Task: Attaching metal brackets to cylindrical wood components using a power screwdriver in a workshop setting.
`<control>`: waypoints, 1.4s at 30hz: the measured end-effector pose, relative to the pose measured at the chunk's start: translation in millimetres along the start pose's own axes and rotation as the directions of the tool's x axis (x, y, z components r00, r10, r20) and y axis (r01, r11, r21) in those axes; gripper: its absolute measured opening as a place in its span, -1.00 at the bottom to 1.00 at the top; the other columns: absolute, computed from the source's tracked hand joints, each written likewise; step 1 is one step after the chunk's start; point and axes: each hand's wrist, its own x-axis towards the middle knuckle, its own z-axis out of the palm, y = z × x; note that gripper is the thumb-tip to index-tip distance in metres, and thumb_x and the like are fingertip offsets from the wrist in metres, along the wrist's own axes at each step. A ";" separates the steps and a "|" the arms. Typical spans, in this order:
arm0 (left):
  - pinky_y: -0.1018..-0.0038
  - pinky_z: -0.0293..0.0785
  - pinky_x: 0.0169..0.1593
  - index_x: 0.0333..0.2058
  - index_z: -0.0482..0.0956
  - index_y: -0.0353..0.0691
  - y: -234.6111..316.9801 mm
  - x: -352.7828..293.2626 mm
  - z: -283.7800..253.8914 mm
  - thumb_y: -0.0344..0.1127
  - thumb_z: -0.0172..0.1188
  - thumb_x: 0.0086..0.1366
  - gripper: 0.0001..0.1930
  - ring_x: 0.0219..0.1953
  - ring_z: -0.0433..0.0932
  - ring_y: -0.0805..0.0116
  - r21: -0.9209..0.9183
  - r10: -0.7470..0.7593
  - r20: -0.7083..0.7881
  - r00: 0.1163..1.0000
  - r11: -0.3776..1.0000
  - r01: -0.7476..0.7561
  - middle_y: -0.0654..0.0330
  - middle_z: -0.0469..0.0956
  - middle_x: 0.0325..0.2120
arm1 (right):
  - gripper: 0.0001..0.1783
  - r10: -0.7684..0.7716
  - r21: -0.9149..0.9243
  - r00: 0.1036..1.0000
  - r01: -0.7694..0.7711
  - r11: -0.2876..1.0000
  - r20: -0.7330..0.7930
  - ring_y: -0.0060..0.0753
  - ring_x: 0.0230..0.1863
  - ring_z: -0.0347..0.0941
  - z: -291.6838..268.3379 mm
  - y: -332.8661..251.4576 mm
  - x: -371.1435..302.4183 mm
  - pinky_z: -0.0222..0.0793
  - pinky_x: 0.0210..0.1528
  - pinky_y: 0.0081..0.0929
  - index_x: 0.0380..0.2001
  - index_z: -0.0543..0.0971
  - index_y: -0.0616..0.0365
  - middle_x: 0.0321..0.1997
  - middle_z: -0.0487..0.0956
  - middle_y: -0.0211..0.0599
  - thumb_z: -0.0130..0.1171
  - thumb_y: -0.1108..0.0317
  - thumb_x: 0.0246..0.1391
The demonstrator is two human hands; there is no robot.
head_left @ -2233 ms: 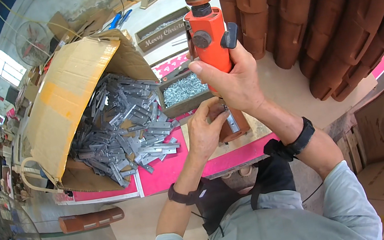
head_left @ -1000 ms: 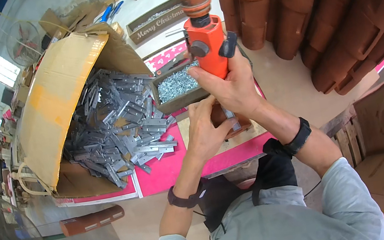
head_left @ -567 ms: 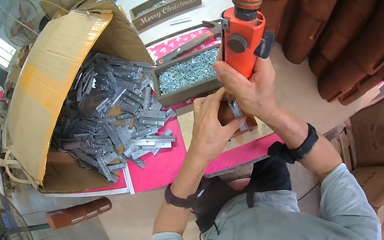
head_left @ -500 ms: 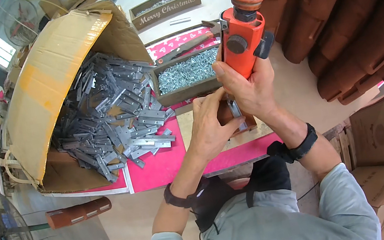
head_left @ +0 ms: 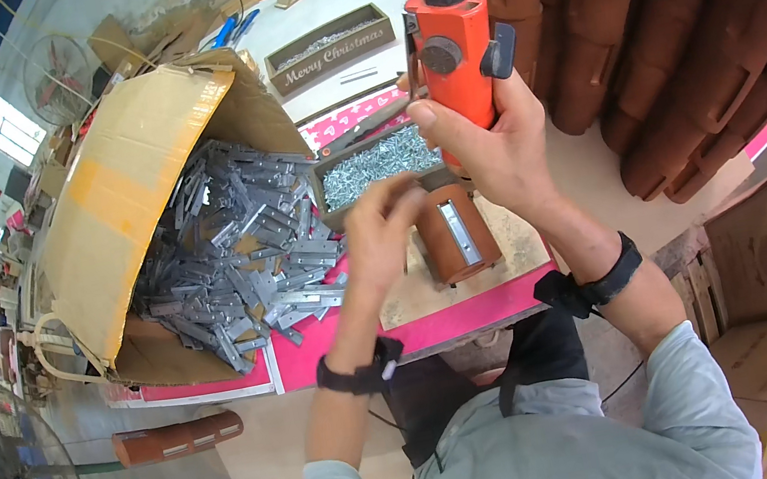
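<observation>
My right hand [head_left: 511,152] is wrapped round a red-orange power screwdriver [head_left: 456,55] with black knobs, held upright above the work. Under its lower end, a brown curved piece [head_left: 446,247] like a short roof tile stands on a pale board. A silver metal strip [head_left: 459,232] lies along its front face. My left hand [head_left: 378,235] is just left of the brown piece, beside the near edge of a wooden box of small screws [head_left: 377,167]. Its fingertips are smeared by motion, so whether they hold anything is hidden.
A tipped cardboard box [head_left: 120,207] spills many grey metal strips [head_left: 254,251] onto the pink bench cover at left. Behind stands another wooden box [head_left: 332,50] of small parts. Stacked brown tile-like pieces [head_left: 680,68] fill the right side; a similar piece [head_left: 178,437] is at lower left.
My left hand has come off the brown piece and moved left. The screwdriver in my right hand has risen away from the piece, uncovering its metal strip. The view has shifted slightly.
</observation>
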 end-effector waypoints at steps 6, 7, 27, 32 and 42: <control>0.38 0.48 -0.14 -0.23 0.64 -0.31 -28.9 69.3 -25.2 -0.33 0.24 0.09 -0.74 -0.26 0.63 0.19 0.735 0.051 0.136 0.989 0.665 -0.135 -0.04 0.62 -0.35 | -0.60 0.088 -0.002 0.994 -0.088 0.996 -0.072 -0.70 -0.29 0.41 -20.1 -4.5 -10.8 0.39 -0.25 -0.63 -0.09 0.42 0.24 -0.28 0.55 -0.39 0.31 0.42 0.01; 0.31 0.49 -0.14 -0.26 0.66 -0.29 -28.7 77.5 -26.1 -0.30 0.29 0.03 -0.72 -0.25 0.63 0.10 0.718 -0.069 0.163 0.984 0.692 -0.070 -0.09 0.62 -0.39 | -0.60 0.099 0.010 0.992 -0.099 0.995 -0.074 -0.70 -0.31 0.40 -23.2 -3.3 -13.2 0.39 -0.27 -0.63 -0.09 0.42 0.24 -0.29 0.54 -0.40 0.31 0.43 0.01; 0.46 0.51 -0.34 -0.40 0.60 -0.37 -27.9 59.5 -36.2 -0.36 0.27 0.08 -0.82 -0.48 0.57 0.40 0.346 -0.071 -0.136 0.988 0.931 0.115 0.14 0.61 -0.51 | -0.58 0.160 -0.015 0.986 -0.161 0.987 -0.049 -0.68 -0.31 0.41 -36.4 -13.7 -22.3 0.41 -0.26 -0.59 -0.10 0.42 0.24 -0.32 0.55 -0.38 0.32 0.37 0.00; 0.58 0.48 -0.37 -0.41 0.59 -0.38 10.2 7.7 -23.4 -0.43 0.24 0.15 -0.89 -0.45 0.57 0.52 0.011 -0.122 -0.028 0.992 0.992 0.123 0.14 0.61 -0.55 | -0.58 0.148 -0.004 0.989 -0.148 0.989 -0.028 -0.69 -0.29 0.41 -27.6 -19.4 -19.7 0.41 -0.24 -0.59 -0.10 0.42 0.25 -0.31 0.55 -0.38 0.32 0.39 0.00; 0.53 0.49 -0.13 -0.24 0.60 -0.36 16.8 -61.3 8.0 -0.56 0.19 0.17 -0.84 -0.22 0.56 0.43 -0.088 0.093 0.052 0.994 0.992 -0.089 0.19 0.56 -0.30 | -0.64 0.065 0.056 0.994 -0.070 0.996 0.090 -0.63 -0.40 0.44 -1.5 -22.5 -23.4 0.41 -0.39 -0.62 -0.08 0.41 0.25 -0.19 0.54 -0.28 0.25 0.45 0.06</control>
